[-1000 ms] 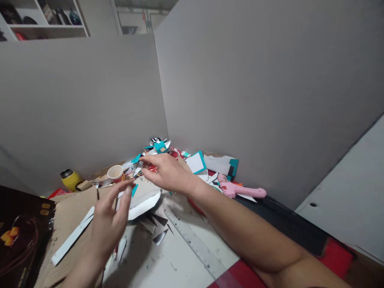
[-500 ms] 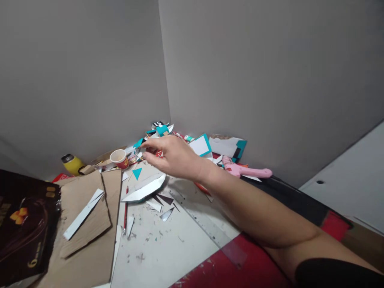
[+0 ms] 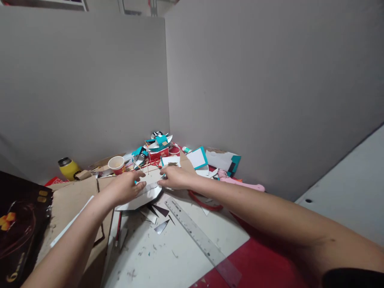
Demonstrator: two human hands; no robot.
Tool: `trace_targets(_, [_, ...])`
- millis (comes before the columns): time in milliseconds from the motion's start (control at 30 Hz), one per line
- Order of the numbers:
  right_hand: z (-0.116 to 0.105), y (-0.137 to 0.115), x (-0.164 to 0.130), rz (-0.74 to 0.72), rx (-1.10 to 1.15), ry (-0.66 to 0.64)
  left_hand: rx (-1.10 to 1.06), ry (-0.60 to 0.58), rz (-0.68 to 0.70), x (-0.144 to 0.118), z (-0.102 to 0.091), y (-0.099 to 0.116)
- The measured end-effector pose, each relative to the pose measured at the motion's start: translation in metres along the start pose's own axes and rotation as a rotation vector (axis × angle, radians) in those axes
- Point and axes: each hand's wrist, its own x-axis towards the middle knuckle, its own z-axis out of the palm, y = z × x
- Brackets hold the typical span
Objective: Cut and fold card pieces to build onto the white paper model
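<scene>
A white folded card piece (image 3: 142,199) with pointed ends, shaped like a shallow boat, lies on the white board (image 3: 168,256). My left hand (image 3: 127,187) is at its far left side, thumb and fingers apart, with nothing seen between them. Across from it, my right hand (image 3: 175,177) reaches over the card's right end, its thumb and bent fingers apart. Whether either hand touches the card is hard to tell. Small dark and white card scraps (image 3: 161,227) lie just in front of it.
A clear ruler (image 3: 195,234) slants across board and red surface. Cardboard sheets (image 3: 70,208) and a dark box (image 3: 22,232) stand left, near a paper cup (image 3: 116,164) and yellow bottle (image 3: 69,169). Behind are teal card models (image 3: 160,141); a pink glue gun (image 3: 240,183) lies right.
My left hand has come into view from the lower left. My right hand has moved down and right, its fingers now near the card's end. The view has tilted upward.
</scene>
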Motion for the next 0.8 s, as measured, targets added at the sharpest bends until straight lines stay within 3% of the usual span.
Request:
trace_targets(133, [0.021, 0.005, 0.007, 0.025, 0.239, 0.005, -0.071, -0.024, -0.036, 0.026, 0.005, -0.008])
trace_targets(267, [0.013, 0.015, 0.007, 0.074, 0.502, 0.112, -0.210, 0.030, -0.001, 0.026, -0.006, -0.012])
trace_targets(333, [-0.001, 0.022, 0.005, 0.125, 0.655, 0.236, -0.382, 0.285, 0.008, 0.021, -0.016, -0.014])
trace_targets(433, [-0.025, 0.027, 0.002, 0.200, 0.890, 0.459, -0.695, 0.866, 0.030, 0.012, -0.023, -0.006])
trace_targets(500, [-0.036, 0.022, -0.001, 0.221, 1.027, 0.580, -0.840, 1.088, 0.021, 0.007, -0.014, 0.011])
trace_targets(567, [-0.041, 0.010, -0.005, 0.206, 1.138, 0.658, -0.970, 0.901, 0.021, 0.003, 0.006, 0.034])
trace_targets(600, [-0.041, 0.001, -0.008, 0.185, 1.181, 0.681, -1.045, 0.752, -0.001, 0.002, 0.019, 0.046])
trace_targets(700, [-0.034, -0.023, -0.019, 0.092, 1.274, 0.694, -1.245, 0.441, -0.042, 0.001, 0.049, 0.068])
trace_targets(800, [-0.024, -0.037, -0.031, -0.031, 1.350, 0.652, -1.306, 0.488, -0.170, 0.004, 0.060, 0.069])
